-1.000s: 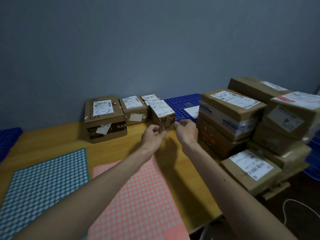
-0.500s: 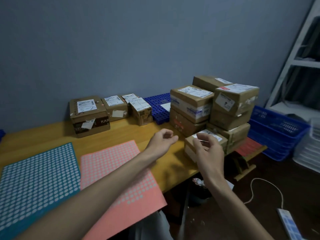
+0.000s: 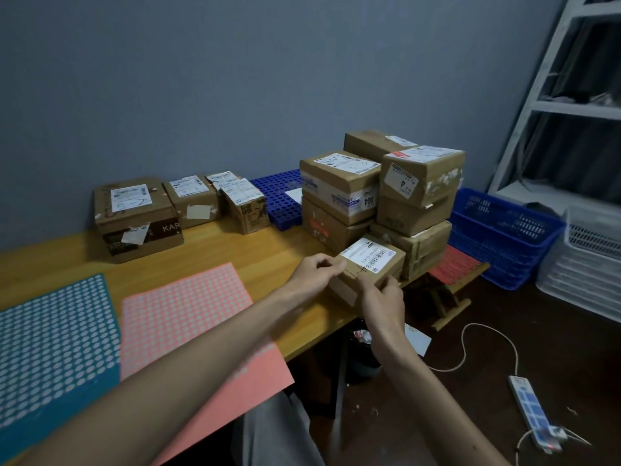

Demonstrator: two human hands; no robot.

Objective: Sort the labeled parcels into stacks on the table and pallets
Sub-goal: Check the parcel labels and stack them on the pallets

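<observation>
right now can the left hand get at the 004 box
Probably yes: the 004 box tops its stack with its front bare. But the left hand grips the small parcel, so it must let go first.

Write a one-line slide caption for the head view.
Left hand and right hand grip a small labeled parcel beside the stacked boxes.

Label (image 3: 368,255) print on the small parcel (image 3: 386,269) is illegible.

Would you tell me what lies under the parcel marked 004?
A brown parcel with a reddish print lies directly under the parcel marked 004. The small labeled parcel gripped by the left hand and right hand covers its lower right corner.
</observation>
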